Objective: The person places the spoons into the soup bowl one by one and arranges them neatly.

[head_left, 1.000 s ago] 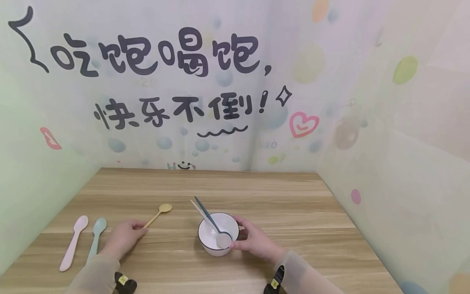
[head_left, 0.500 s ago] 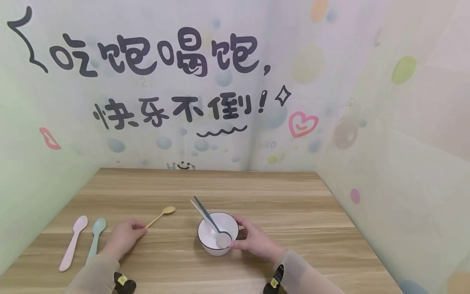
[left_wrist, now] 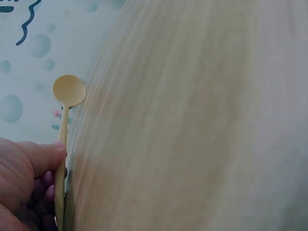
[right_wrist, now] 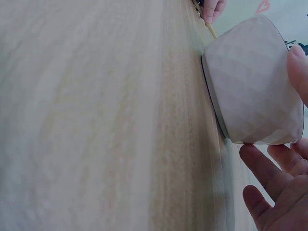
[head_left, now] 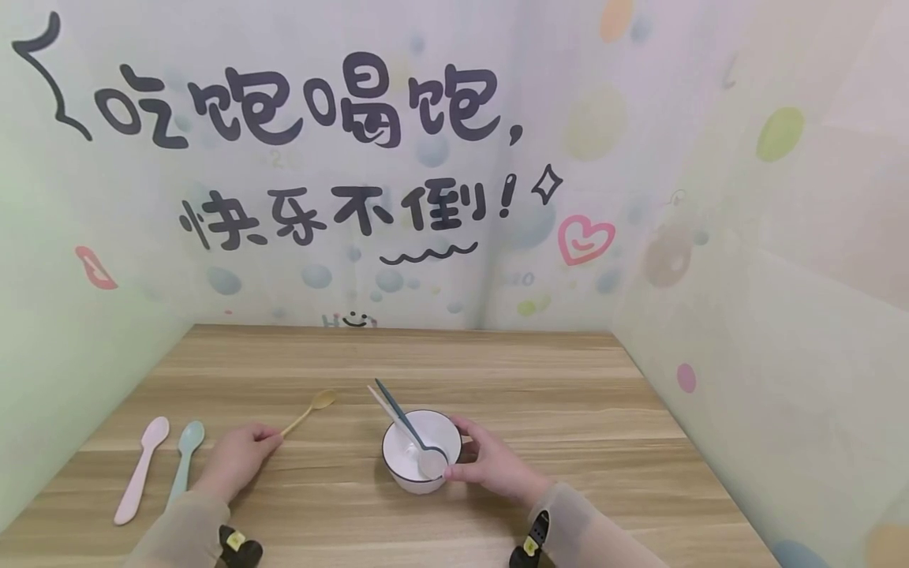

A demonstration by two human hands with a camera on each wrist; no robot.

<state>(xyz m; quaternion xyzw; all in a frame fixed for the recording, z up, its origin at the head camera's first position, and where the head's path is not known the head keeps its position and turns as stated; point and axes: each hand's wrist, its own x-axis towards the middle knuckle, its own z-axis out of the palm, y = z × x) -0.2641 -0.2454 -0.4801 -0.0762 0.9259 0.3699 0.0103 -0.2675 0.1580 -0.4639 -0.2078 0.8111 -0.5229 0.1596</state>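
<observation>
The yellow spoon (head_left: pixel 321 401) is clamped in the grip of the left hand (head_left: pixel 237 460), thumb and fingers pinching the handle. Its long axis slants from that grip toward the desk's (head_left: pixel 568 379) far edge and rightward. The white bowl (head_left: pixel 419 487) stands apart from it, toward the right edge and slightly nearer the near edge than the spoon's head. The left hand is the nearer to the spoon; the right hand (head_left: pixel 500 471) grips the bowl's right side, thumb at the rim. Whether the spoon's head touches the desk, I cannot tell.

Dark lettering (head_left: pixel 358 192) on the wall beyond the far edge reads "吃饱喝饱,快乐不倒!". Yellow tags (head_left: pixel 237 541) on the wrist gear are too small to read. No brand is legible.
</observation>
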